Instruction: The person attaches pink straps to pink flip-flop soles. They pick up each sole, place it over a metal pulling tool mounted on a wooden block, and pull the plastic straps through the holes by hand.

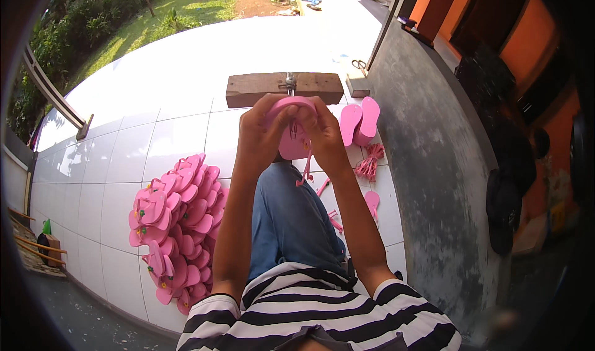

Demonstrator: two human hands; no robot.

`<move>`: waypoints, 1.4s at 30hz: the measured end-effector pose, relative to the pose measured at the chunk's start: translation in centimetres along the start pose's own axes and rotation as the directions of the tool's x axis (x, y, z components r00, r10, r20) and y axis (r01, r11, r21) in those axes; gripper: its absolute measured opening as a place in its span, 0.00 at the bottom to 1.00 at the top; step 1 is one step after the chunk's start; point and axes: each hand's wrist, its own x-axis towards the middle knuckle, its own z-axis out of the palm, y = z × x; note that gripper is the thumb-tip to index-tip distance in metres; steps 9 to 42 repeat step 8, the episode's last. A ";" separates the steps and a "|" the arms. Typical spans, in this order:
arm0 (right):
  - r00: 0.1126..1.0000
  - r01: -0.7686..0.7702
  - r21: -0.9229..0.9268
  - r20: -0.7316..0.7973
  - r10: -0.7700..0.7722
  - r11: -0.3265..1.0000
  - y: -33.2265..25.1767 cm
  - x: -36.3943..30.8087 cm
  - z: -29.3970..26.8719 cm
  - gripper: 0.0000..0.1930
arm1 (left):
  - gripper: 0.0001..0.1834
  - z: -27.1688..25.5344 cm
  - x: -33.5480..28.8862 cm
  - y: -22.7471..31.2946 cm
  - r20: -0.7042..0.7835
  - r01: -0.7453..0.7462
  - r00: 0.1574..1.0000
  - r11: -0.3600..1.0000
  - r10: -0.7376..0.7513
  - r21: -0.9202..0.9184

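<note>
Both of my hands grip a pink flip-flop sole, which is bent over in front of a wooden block. My left hand closes round its left side, with the thumb on the inner face. On the other side my right hand grips it the same way. A thin metal tool is fixed on the block and reaches toward the sole; its lower end is partly hidden by my fingers. From the sole hangs a pink strap, below my right hand.
A big pile of pink flip-flops lies to the left. At right are stacked pink soles, a bundle of pink straps and a loose pink sole. Scissors rest on a small box beside a grey wall.
</note>
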 end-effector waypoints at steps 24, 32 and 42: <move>0.974 0.059 0.062 -0.224 -0.043 0.996 0.0 -3.4 2.7 0.14 | 0.13 1.7 -3.7 0.3 -0.226 -0.035 0.972 0.993 0.060 0.114; 0.974 0.059 0.062 -0.224 -0.043 0.996 0.0 -3.4 2.7 0.14 | 0.13 1.7 -3.7 0.3 -0.226 -0.035 0.972 0.993 0.060 0.114; 0.974 0.059 0.062 -0.224 -0.043 0.996 0.0 -3.4 2.7 0.14 | 0.13 1.7 -3.7 0.3 -0.226 -0.035 0.972 0.993 0.060 0.114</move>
